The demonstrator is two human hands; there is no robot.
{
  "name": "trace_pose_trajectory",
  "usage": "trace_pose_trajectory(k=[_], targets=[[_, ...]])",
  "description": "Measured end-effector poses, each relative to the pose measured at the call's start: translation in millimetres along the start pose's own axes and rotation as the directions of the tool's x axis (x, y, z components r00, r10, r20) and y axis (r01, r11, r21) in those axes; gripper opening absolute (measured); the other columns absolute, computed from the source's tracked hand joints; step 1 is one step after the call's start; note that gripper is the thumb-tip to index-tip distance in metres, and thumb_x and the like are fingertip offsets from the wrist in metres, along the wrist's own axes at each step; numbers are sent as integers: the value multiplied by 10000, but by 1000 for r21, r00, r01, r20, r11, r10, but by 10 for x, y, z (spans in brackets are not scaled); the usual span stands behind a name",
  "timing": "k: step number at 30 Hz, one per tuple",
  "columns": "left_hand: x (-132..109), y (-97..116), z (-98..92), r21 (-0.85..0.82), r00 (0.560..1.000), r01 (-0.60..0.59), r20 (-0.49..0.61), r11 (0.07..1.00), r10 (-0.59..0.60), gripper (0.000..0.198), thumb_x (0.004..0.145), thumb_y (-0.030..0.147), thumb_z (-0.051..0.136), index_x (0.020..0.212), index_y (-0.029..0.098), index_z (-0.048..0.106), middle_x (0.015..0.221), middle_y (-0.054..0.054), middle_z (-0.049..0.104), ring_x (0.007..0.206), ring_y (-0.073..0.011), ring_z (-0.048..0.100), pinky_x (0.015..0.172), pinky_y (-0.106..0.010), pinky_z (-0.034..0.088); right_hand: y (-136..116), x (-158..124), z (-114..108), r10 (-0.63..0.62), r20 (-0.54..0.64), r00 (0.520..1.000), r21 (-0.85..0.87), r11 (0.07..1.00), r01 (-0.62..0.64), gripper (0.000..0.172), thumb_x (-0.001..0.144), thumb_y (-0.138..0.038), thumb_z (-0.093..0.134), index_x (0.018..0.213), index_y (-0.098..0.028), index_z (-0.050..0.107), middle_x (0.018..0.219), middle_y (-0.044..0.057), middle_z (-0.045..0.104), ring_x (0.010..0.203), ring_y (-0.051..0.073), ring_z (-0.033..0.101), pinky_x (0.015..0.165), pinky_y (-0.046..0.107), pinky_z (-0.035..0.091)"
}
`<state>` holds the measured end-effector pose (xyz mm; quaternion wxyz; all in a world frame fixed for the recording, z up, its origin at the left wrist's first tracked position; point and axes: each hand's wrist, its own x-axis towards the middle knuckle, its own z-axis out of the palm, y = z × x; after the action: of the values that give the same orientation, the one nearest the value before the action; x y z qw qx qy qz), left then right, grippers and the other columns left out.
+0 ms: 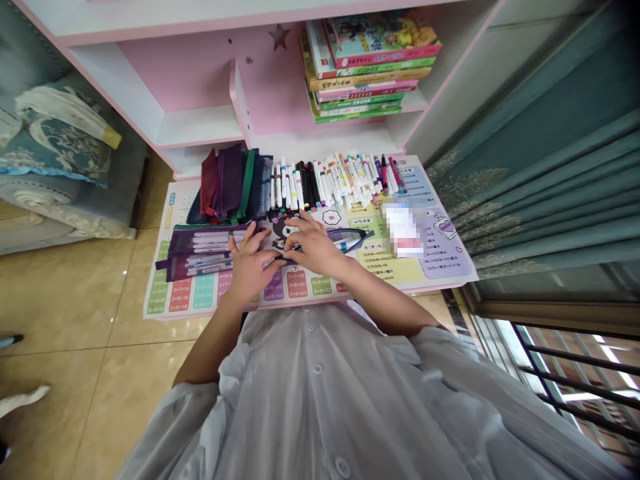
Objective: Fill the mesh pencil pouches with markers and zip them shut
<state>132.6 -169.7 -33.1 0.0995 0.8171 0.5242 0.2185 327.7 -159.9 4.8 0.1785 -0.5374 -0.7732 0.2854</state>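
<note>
Clenched lightly, the right hand (314,244) pinched a slim dark marker (286,253) between thumb and fingers. The left hand (250,264) lay just beside it, fingers spread and curving down toward the marker's other end, though the head view did not show whether they gripped it too. The marker's long axis ran nearly crosswise in front of the person, tilted slightly, with its free end pointing toward the left hand. Its held part sat in the right hand, so the right hand had the firmer hold, while the left was close enough to meet the free end.

Beneath both hands lay a desk mat (320,288) printed with multiplication tables and a cartoon figure. Just left of the left hand sat a mesh zip pouch (200,250) packed with markers. Just right of the right hand lay a dark-rimmed pouch (353,235) with a marker showing at its mouth. Ahead of both hands, a long row of loose markers (330,181) lay side by side, with a stack of coloured pouches (230,183) at its left end.
</note>
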Motion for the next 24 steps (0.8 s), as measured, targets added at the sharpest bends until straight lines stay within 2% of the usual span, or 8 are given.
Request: trace_pose_trajectory(k=[3,6,9,13,15,21,24], targets=[[13,-10,0,1,1000,-10,-3,1000,10,126,875,394,722,822,304,793,1376,-53,649,1496,-375,365,1193,-713,149,35,12,-35,-25,9,1000,7,1000,25,73,862,-208,701,793,-195,719,1539,103,520,1550,425,247,1155,740,270],[27,-25,2,-2,1000,-16,15,1000,16,130,878,397,718,826,303,792,1377,-54,650,1501,-372,358,1192,-720,141,69,42,-51,-148,22,989,-29,989,148,81,863,-171,687,803,-202,733,1532,96,525,1548,414,253,1156,742,259],[36,-34,-4,-5,999,-4,44,1000,4,131,881,399,710,844,307,795,1380,-56,649,1504,-375,352,1190,-725,135,89,76,-64,-292,39,956,-80,952,294,133,879,-146,651,839,-220,754,1516,87,540,1554,398,241,1165,720,265],[40,-35,-16,-15,999,6,53,1000,-5,133,882,398,706,851,310,801,1378,-58,650,1504,-385,349,1189,-725,143,100,84,-78,-396,51,917,-146,905,399,223,919,-137,582,864,-237,773,1517,74,542,1564,394,212,1179,734,218],[42,-40,-13,-18,999,10,53,1000,-9,135,881,402,706,848,313,803,1378,-55,649,1503,-388,349,1190,-722,148,113,75,-76,-399,28,917,-164,903,398,224,927,-156,587,880,-254,782,1518,65,544,1563,394,212,1185,737,195],[51,-73,18,-22,999,24,37,999,-24,149,881,430,704,862,319,802,1366,-57,655,1495,-376,363,1192,-714,145,204,66,-45,-306,-18,952,-207,932,296,154,899,-168,655,870,-238,789,1517,82,546,1562,408,213,1197,754,150],[58,-84,27,-23,999,15,28,1000,-15,160,882,438,703,859,312,799,1365,-60,653,1491,-378,367,1187,-720,142,228,73,-32,-298,-18,954,-200,936,288,147,899,-188,666,936,-250,794,1524,88,537,1561,410,214,1193,761,158]])
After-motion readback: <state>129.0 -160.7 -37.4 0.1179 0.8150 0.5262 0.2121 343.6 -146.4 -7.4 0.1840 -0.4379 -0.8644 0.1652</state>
